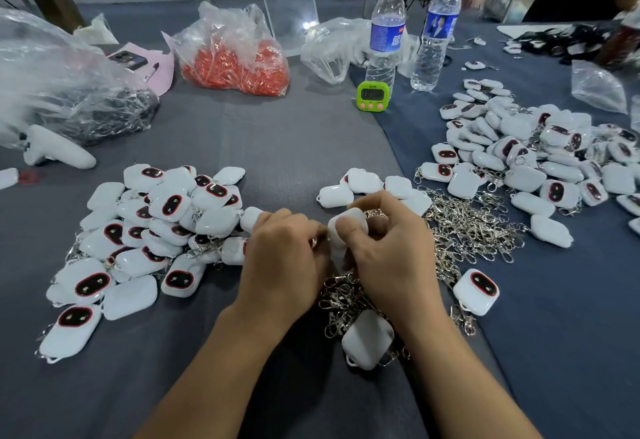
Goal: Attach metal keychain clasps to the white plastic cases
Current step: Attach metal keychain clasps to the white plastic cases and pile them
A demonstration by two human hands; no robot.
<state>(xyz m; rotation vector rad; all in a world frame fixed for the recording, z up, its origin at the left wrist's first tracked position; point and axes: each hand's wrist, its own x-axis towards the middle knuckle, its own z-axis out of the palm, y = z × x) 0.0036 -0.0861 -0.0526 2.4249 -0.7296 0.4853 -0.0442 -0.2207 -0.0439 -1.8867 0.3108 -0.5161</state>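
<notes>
A small, rounded white plastic case (348, 227) was held up just above the table's grey cloth (277, 147), between the two hands in the middle of the view. The right hand (391, 258) gripped it, thumb pressed on its near face and fingers curled behind. The left hand (287, 251) was closed tightly against the case's left edge. A glint between its fingertips was probably a silver metal clasp (313, 242) being worked onto the case's loop, though the join itself was hidden. Below the hands and spreading to the right lay a loose tangle of silver clasps (467, 227), a large supply not yet used. Another plain white case (367, 340) rested on that tangle by the right wrist. A few bare white cases (367, 185) sat just beyond the hands, apparently the remaining stock. To the left a heap of white cases with dark, red-rimmed faces (156, 230) showed clasps poking out here and there, so those looked finished. One more such case (476, 291) lay to the right with a clasp trailing from it. Farther right, on darker blue cloth, a larger heap of cases (536, 151) also carried clasps in places. Judging by the heaps, much of the batch appeared done, with this case in progress and only a handful waiting. Behind stood a green digital timer (370, 95), two clear water bottles (386, 33) and a clear bag of orange pieces (239, 61).
</notes>
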